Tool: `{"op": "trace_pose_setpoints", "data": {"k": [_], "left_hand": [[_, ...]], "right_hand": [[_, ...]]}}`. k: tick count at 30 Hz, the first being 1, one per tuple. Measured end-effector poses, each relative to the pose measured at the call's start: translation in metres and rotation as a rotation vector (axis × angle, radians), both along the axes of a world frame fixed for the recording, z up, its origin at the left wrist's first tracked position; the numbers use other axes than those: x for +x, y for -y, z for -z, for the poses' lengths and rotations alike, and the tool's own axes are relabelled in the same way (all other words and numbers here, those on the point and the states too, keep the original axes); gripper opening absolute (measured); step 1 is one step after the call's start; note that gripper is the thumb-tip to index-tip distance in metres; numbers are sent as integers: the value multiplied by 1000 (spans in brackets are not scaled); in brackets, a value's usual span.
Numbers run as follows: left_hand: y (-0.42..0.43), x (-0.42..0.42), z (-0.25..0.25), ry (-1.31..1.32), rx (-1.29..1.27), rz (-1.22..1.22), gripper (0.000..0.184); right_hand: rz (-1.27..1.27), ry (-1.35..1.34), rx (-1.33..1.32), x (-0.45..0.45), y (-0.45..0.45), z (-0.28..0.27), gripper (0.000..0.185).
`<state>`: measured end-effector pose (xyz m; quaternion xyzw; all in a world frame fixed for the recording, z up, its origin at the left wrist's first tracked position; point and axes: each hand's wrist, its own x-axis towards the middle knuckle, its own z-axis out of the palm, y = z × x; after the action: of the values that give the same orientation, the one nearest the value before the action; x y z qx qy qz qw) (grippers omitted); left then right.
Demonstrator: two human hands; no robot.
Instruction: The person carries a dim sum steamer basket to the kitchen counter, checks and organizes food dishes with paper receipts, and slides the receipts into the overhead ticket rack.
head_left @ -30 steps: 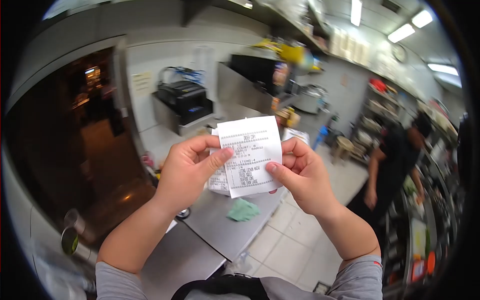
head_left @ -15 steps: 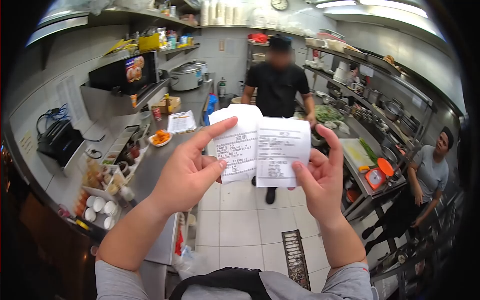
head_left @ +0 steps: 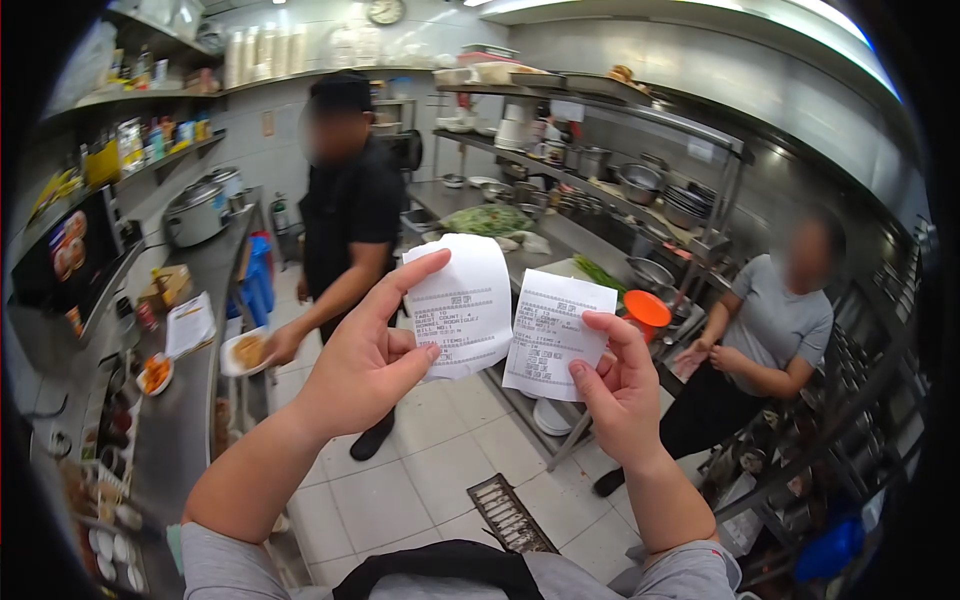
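Pinched between thumb and fingers of my left hand [head_left: 355, 355] is a white printed order slip [head_left: 465, 290], its upper edge curling. My right hand [head_left: 620, 385] grips a second order slip [head_left: 555, 345] by its right side. Both slips face me at chest height, side by side with a narrow gap between them. Lines reading "order copy" and "table 10" show on the left one; the smaller print is hard to make out.
On the left, a co-worker in black [head_left: 345, 200] holds a plate of food [head_left: 247, 352] near the steel counter [head_left: 215, 300]. At the right stands a person in a grey shirt [head_left: 785, 310]. A floor drain grate [head_left: 510, 515] lies below; an orange scale [head_left: 648, 308] sits on the right-hand counter.
My view has turned to the right. The slips have moved apart, opening a gap. The co-worker in black has come closer on the left with a plate, and the grey-shirted person stands nearer.
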<state>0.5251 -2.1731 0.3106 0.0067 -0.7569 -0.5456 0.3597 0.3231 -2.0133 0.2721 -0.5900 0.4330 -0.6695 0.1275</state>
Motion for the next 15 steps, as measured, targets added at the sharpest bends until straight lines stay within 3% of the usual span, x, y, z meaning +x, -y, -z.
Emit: {"op": "trace_pose_setpoints", "data": {"k": [6, 10, 12, 14, 15], "left_hand": [[62, -116, 13, -13, -62, 89, 75], [134, -195, 61, -20, -189, 78, 60], [194, -266, 103, -18, -243, -4, 53], [236, -325, 150, 8, 27, 23, 52], [257, -349, 175, 93, 67, 15, 51]], "right_hand": [[136, 57, -53, -91, 31, 9, 46], [315, 76, 19, -200, 94, 13, 38], [772, -128, 5, -332, 154, -2, 26], [1153, -517, -78, -437, 182, -22, 23], [1163, -398, -49, -490, 189, -29, 24]]}}
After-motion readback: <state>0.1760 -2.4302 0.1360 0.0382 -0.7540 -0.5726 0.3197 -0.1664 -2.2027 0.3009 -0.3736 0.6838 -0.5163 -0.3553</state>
